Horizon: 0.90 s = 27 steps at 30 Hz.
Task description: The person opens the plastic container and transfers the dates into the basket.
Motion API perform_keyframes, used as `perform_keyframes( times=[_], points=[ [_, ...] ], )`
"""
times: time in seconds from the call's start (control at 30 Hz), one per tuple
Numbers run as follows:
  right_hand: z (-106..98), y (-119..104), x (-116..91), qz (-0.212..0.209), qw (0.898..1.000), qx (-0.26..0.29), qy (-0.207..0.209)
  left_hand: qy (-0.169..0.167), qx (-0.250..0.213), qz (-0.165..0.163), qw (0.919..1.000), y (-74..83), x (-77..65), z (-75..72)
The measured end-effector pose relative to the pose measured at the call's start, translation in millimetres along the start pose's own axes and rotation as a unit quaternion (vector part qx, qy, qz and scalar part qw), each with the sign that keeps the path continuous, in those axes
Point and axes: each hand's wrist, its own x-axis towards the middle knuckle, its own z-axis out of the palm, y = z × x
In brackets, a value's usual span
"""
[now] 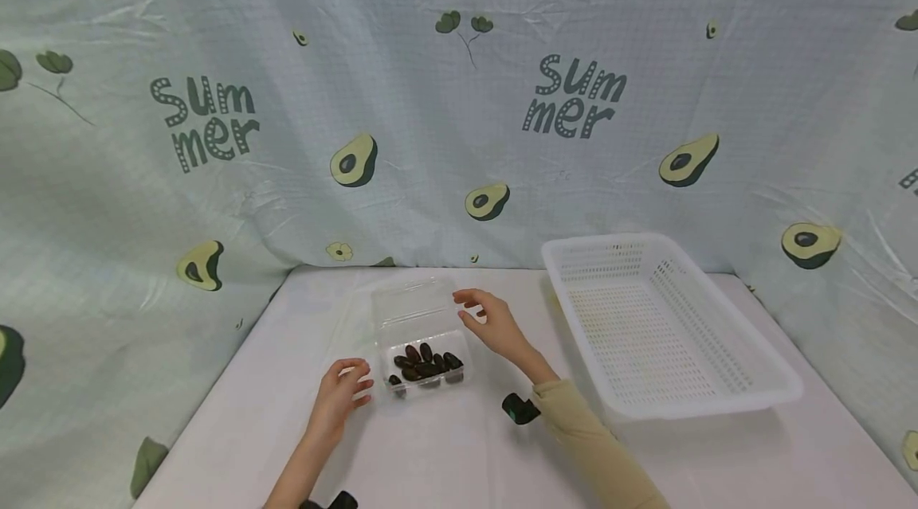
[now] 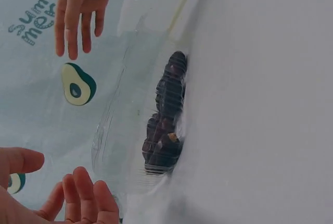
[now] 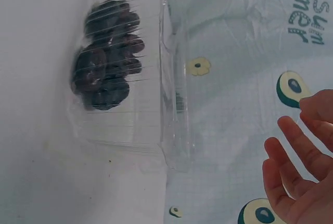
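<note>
My 2 hands are apart, fingers loosely bent, gripping nothing, with the clear plastic container point(image 1: 448, 340) between them. Left hand point(image 1: 339, 396) sits just beside the container's near left corner, thumb and fingers spread with a gap. Right hand point(image 1: 495, 326) is farther forward, raised just beside the right edge of the clear lid point(image 1: 410, 300), fingertips toward it, thumb apart from the fingers. Lid is tipped back on the container's far side from me. Dark oval fruits point(image 1: 428, 371) lie in a pile inside the container, between my hands and slightly nearer me than my right hand; 1 is at the front corner by my left fingers. White perforated basket point(image 1: 706, 407) stands to the right of my right hand, on the same white table point(image 1: 437, 461). Beige sleeve point(image 1: 598, 449) on my right arm, black device point(image 1: 519, 409) at that wrist. Ahead of both hands hangs a cloth point(image 1: 423, 103) printed with avocados and "summer".
</note>
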Motion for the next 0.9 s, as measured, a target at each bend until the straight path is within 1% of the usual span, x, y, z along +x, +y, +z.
perform_keyframes(
  times=[0.07, 0.13, 0.17, 0.2, 0.23, 0.27, 0.3, 0.37, 0.4, 0.47, 0.53, 0.6, 0.67, 0.73, 0.83, 0.87, 0.9],
  points=[
    [1, 1, -3, -0.01, 1.0, -0.021, -0.009, 0.013, 0.052, 0.033, 0.998, 4.2, 2.1, 3.7],
    [3, 1, -5, -0.021, 0.999, -0.046, -0.018, 0.021, 0.113, 0.074, 0.9906, 7.0, 4.6, 7.8],
    [4, 1, -6, -0.028, 0.997, -0.065, -0.024, 0.026, 0.144, 0.1, 0.9842, 7.9, 6.0, 10.0],
    [5, 1, -7, -0.035, 0.995, -0.085, -0.028, 0.028, 0.172, 0.129, 0.9762, 8.3, 7.7, 12.3],
    [6, 1, -8, -0.042, 0.993, -0.102, -0.031, 0.029, 0.202, 0.161, 0.9656, 8.4, 9.3, 14.4],
    [7, 1, -9, -0.051, 0.99, -0.124, -0.034, 0.027, 0.232, 0.189, 0.9536, 8.1, 10.9, 16.4],
    [8, 1, -10, -0.062, 0.987, -0.144, -0.035, 0.025, 0.261, 0.222, 0.9391, 7.5, 12.4, 18.2],
    [10, 1, -12, -0.083, 0.978, -0.188, -0.038, 0.02, 0.318, 0.279, 0.9059, 5.8, 15.4, 21.3],
    [11, 2, -12, -0.091, 0.973, -0.207, -0.038, 0.016, 0.345, 0.301, 0.889, 4.9, 16.8, 22.7],
    [13, 1, -14, -0.099, 0.964, -0.242, -0.043, 0.01, 0.401, 0.335, 0.8524, 2.5, 19.2, 24.0],
    [15, 1, -16, -0.097, 0.956, -0.272, -0.054, 0.008, 0.446, 0.364, 0.8176, 1.0, 21.5, 25.0],
    [17, 1, -17, -0.09, 0.95, -0.293, -0.065, 0.001, 0.475, 0.385, 0.7917, 0.3, 24.1, 25.5],
    [17, 1, -17, -0.087, 0.944, -0.31, -0.075, -0.009, 0.491, 0.4, 0.774, 0.2, 26.7, 25.5],
    [18, 2, -18, -0.093, 0.937, -0.327, -0.08, -0.022, 0.499, 0.413, 0.762, 0.0, 29.8, 25.3],
    [19, 4, -18, -0.111, 0.923, -0.358, -0.085, -0.043, 0.505, 0.426, 0.7495, -0.9, 34.5, 24.6],
    [20, 5, -18, -0.118, 0.918, -0.367, -0.088, -0.049, 0.508, 0.428, 0.7462, -1.6, 36.1, 24.4],
    [20, 6, -18, -0.126, 0.913, -0.378, -0.091, -0.056, 0.508, 0.429, 0.7449, -2.2, 37.4, 24.2]
  ],
)
